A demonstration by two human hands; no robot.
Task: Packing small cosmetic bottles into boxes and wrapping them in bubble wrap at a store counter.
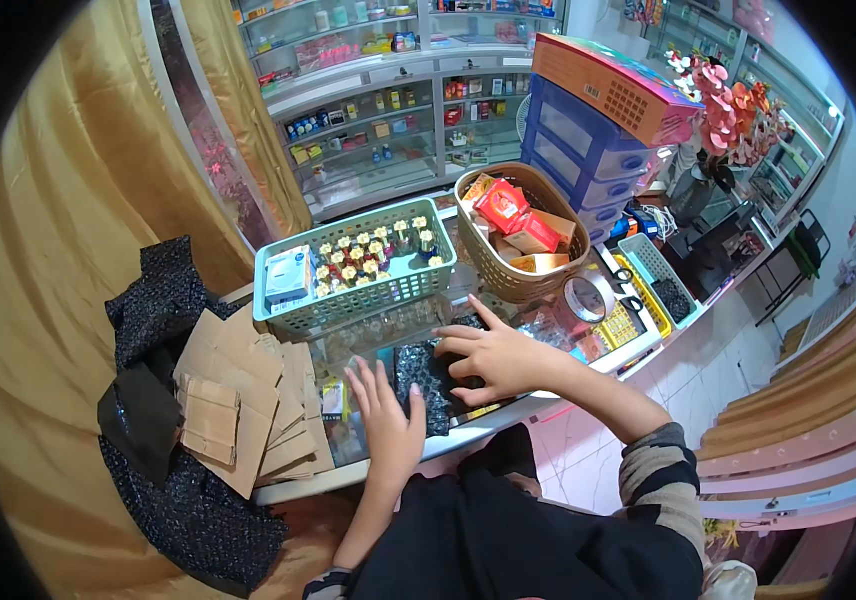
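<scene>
On the glass counter in front of me lies a strip of black bubble wrap (424,382), folded and glossy, reaching close to the front edge. My left hand (390,424) is beside its left edge, fingers apart, the thumb touching or nearly touching it. My right hand (491,356) is spread palm-down over its right part, with bent fingers at the wrap and the index finger pointing away. Part of the wrap is hidden beneath this hand, and whether anything lies inside the wrap I cannot tell.
Flat cardboard pieces (229,382) and more black bubble wrap (187,510) lie left. A green basket (353,304) holds bottles with gold flower caps; a brown basket (510,281) holds boxes. Rightward are a tape roll (585,296), scissors (626,289), a yellow basket (619,326) and purple drawers (578,157).
</scene>
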